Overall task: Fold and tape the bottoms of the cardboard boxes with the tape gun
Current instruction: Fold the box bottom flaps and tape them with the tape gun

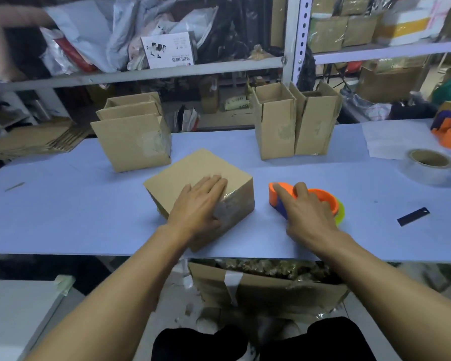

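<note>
Left hand (pixel 198 201) flat, pressing box (pixel 193 175) mid-frame; right hand (pixel 307 212) grasping tape gun (pixel 323 199). Best to rub tape down firmly along seam and over edges.

Your left hand (pixel 197 204) is lying flat, fingers straight, on the taped top face of the closed cardboard box (pixel 193 175), which is sitting near the front edge of the tabletop (pixel 63 204). Your right hand (pixel 306 212) is curling over the orange tape gun (pixel 323 198), just beside that box. Three open-topped boxes are standing behind: one (pixel 133 142) at left, two (pixel 275 126) (pixel 317 123) touching at right. A tape roll (pixel 427 168) is resting far right.
</note>
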The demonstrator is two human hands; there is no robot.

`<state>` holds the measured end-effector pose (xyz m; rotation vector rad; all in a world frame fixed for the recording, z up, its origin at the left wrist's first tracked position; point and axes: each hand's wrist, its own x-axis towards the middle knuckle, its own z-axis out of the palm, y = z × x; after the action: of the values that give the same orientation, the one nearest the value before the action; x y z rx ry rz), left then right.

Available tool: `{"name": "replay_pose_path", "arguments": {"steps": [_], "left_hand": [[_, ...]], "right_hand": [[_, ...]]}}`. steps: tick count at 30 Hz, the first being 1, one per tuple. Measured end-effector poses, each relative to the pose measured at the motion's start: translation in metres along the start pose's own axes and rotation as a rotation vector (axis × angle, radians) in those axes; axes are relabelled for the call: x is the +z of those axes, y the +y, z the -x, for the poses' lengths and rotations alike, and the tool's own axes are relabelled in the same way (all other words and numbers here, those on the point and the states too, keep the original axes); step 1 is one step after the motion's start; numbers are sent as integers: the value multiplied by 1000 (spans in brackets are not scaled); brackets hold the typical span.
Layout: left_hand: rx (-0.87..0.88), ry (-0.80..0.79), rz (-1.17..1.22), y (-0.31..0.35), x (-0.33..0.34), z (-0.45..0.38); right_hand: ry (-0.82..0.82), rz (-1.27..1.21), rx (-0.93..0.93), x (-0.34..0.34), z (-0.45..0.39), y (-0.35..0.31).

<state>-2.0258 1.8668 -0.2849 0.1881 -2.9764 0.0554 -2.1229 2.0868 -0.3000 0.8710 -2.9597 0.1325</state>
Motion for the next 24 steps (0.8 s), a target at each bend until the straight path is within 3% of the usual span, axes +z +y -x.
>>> {"name": "replay_pose_path", "arguments": {"steps": [3,7,10,15,19,24], "left_hand": [[40,-61,-25,-20,0,10],[214,-95,-22,-30,-10,17],[236,74,3,-35,-8,25],[225,406,279,-39,4,44],[134,498,510,-31,17,45],[82,558,522,-30,31,42]], "right_hand": [[100,34,-18,-7,-3,-11],[300,-180,-431,-14,-11,-39],[340,-198,-652,-6,-15,-58],[517,-401,-700,16,-24,-78],[625,-444,-728,22,-31,-81],[704,-379,-726,28,-33,-87]]}}
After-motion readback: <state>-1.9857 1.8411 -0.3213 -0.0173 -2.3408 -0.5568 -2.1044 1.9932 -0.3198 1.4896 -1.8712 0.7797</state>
